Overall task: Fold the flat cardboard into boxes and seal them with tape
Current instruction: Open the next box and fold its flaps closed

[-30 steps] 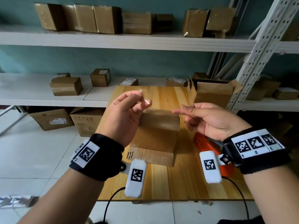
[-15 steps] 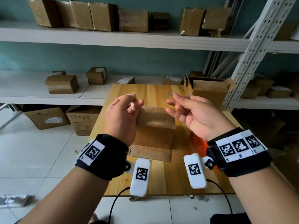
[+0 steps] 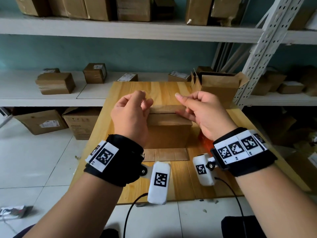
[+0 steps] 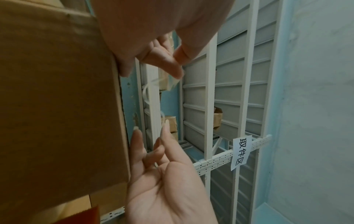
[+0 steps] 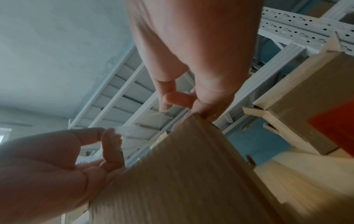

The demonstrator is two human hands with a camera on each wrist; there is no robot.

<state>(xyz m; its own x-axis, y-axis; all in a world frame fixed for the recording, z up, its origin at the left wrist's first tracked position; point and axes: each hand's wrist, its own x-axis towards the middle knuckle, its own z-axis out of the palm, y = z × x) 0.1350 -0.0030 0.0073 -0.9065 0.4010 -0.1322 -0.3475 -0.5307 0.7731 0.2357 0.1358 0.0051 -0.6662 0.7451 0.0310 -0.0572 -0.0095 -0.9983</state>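
- The left hand [image 3: 132, 115] and the right hand [image 3: 204, 114] hover side by side over the box [image 3: 169, 129], which stands on the wooden table [image 3: 154, 90] directly beneath and between them.
- A strip of clear tape [image 5: 153, 121] spans the gap between the two hands. It shows best in the right wrist view; in the head view it is nearly invisible.
- Left hand: thumb and forefinger are pressed together on one end of the tape; the remaining fingers are loosely extended.
- Right hand: thumb and curled fingers pinch the other end; its lower fingers touch the top edge of the box.
- Governing relation: the strip runs left to right, parallel to the long axis of the box top and to the seam where the flaps meet. The seam lies just below the strip, toward the fingertips of both hands. In my judgement, the next move requires lowering both ends evenly onto that seam.
- The right hand is the nearer to the cardboard; the left hand sits slightly higher.
- An orange object [image 3: 205, 141], probably the tape dispenser, lies under the right wrist and is mostly hidden.
- Not discernible: the full length of the strip, whether any of it already adheres, and whether the seam is fully closed beneath the hands.
- An open box [image 3: 219, 88] stands beyond the right hand.
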